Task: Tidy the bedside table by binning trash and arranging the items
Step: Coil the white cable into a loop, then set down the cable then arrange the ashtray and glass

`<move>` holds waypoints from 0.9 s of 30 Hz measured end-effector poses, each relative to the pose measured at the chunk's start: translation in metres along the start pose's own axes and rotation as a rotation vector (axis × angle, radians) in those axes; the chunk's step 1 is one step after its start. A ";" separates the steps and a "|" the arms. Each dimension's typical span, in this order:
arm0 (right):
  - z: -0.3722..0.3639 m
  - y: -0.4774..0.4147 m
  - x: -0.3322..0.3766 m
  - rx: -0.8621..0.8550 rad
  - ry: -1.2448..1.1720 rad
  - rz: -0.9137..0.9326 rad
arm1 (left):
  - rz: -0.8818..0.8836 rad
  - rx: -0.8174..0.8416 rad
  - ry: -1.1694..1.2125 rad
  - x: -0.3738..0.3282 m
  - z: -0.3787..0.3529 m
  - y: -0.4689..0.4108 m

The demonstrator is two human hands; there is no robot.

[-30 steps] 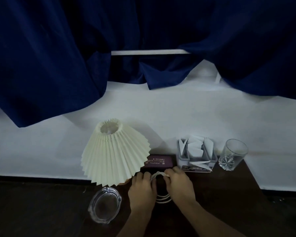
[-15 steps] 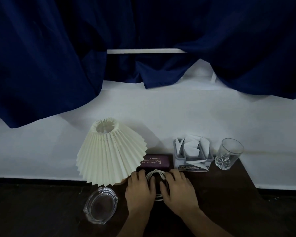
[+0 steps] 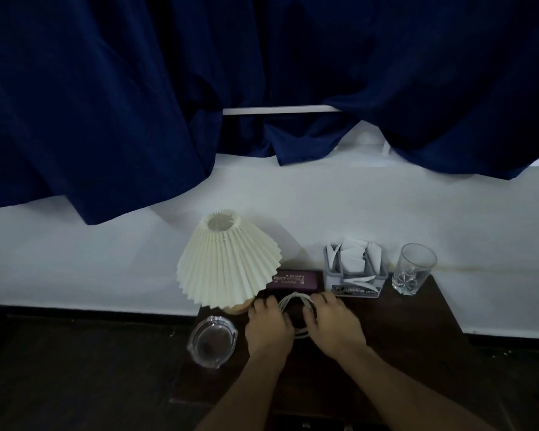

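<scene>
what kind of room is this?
Likely a bedroom, at a bedside table: a pleated-shade lamp stands on it beside a drinking glass, with dark blue curtains behind. Both hands hold a coiled white cable.

The left grip [image 3: 269, 329] is a bare hand. So is the right grip [image 3: 335, 326]. Both forearms show uncovered, without sleeves.

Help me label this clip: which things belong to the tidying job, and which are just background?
Job: left hand, right hand, coiled white cable, lamp, purple case, organiser, glass, ashtray.
Background: blue curtain, white wall.
</scene>
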State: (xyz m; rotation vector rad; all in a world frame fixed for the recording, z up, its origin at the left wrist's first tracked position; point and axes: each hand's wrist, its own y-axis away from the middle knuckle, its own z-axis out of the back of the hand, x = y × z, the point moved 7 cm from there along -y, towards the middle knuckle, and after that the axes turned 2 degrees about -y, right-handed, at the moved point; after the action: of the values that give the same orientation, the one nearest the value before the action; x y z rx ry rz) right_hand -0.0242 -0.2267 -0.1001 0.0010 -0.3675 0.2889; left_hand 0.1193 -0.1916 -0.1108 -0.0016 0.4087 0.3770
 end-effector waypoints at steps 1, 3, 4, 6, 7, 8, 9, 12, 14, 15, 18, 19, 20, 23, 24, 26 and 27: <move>0.009 0.002 0.005 -0.009 -0.006 0.009 | -0.001 0.004 -0.007 -0.001 0.007 0.004; 0.027 0.007 0.014 -0.021 -0.020 0.018 | -0.011 0.007 0.004 -0.005 0.022 0.014; 0.035 0.010 0.019 -0.026 -0.022 0.019 | -0.014 0.007 0.010 -0.008 0.030 0.019; 0.050 0.018 0.030 -0.041 -0.026 0.028 | -0.022 0.004 0.021 -0.011 0.044 0.030; 0.057 0.022 0.037 -0.054 -0.026 0.040 | -0.028 0.003 0.024 -0.011 0.050 0.035; 0.063 0.027 0.044 -0.064 -0.026 0.052 | -0.035 0.003 0.030 -0.012 0.056 0.039; 0.069 0.032 0.050 -0.070 -0.028 0.063 | -0.043 -0.003 0.039 -0.013 0.063 0.044; 0.082 0.046 0.066 -0.073 -0.038 0.082 | -0.050 -0.036 0.056 -0.015 0.084 0.056; 0.086 0.055 0.073 -0.053 -0.036 0.074 | -0.025 -0.047 0.054 -0.011 0.096 0.064; 0.086 0.060 0.076 -0.036 -0.035 0.065 | 0.004 -0.046 0.069 -0.006 0.100 0.069; 0.080 0.073 0.084 0.020 -0.055 0.035 | 0.082 -0.033 0.083 0.017 0.108 0.079; 0.076 0.075 0.088 0.035 -0.062 0.030 | 0.112 -0.024 0.083 0.026 0.110 0.082; 0.072 0.077 0.093 0.046 -0.068 0.028 | 0.134 -0.022 0.079 0.036 0.113 0.083; 0.058 0.076 0.110 0.082 -0.105 0.018 | 0.167 -0.037 0.074 0.065 0.118 0.082; 0.052 0.075 0.116 0.098 -0.120 0.015 | 0.183 -0.039 0.081 0.074 0.119 0.082; 0.037 0.071 0.128 0.136 -0.145 0.004 | 0.213 -0.035 0.090 0.092 0.121 0.081; 0.031 0.069 0.134 0.151 -0.157 -0.001 | 0.230 -0.034 0.093 0.102 0.121 0.079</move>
State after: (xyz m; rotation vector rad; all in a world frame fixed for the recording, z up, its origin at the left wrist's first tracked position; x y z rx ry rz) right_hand 0.0655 -0.1248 -0.0276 0.1732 -0.5006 0.3158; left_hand 0.2242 -0.0723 -0.0332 -0.0048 0.4957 0.6127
